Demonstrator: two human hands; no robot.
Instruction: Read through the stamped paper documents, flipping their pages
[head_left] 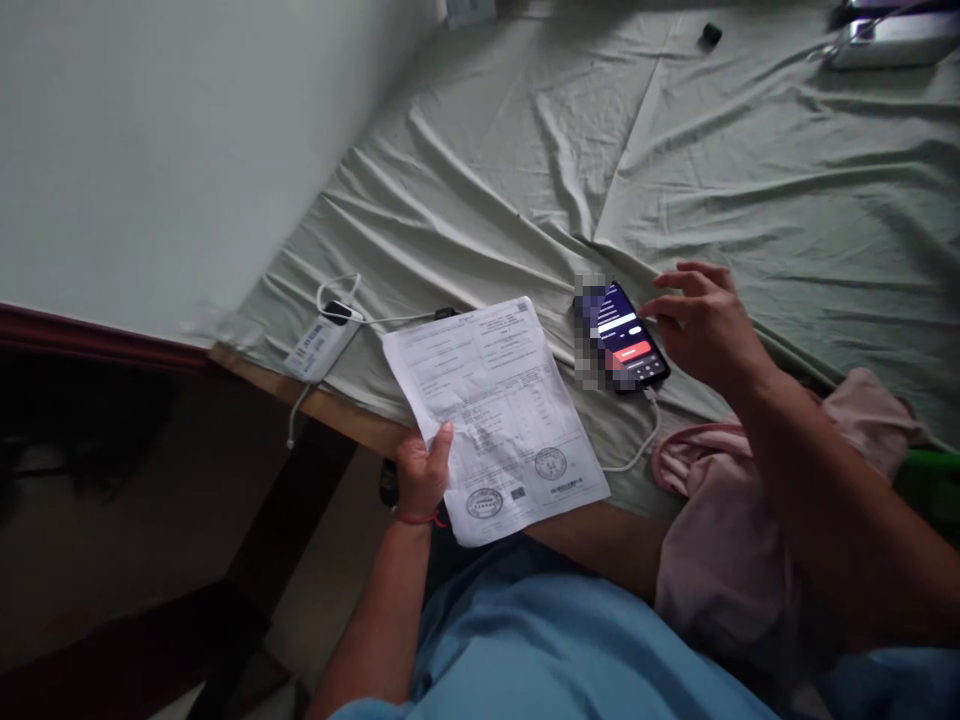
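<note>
Left hand (425,475) pinches a printed sheet (499,405) by its left edge, over the near border of the cloth (480,225); its long axis slants far-left to near-right, stamped end nearest. Right hand (701,325), loosely curled, empty, hovers beside the phone (631,335), similarly slanted.

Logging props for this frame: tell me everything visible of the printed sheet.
The printed sheet is white, apparently paper, creased and bowed along its left edge. Fine dark print, too small to read, covers much of it; near the bottom sit an oval stamp, a round stamp and small code-like marks. Printed side up, it slants a little, its lower end past the table edge. The left hand's grip pinches its left side, thumb on top. Whether its far end touches the cloth is unclear.
</note>
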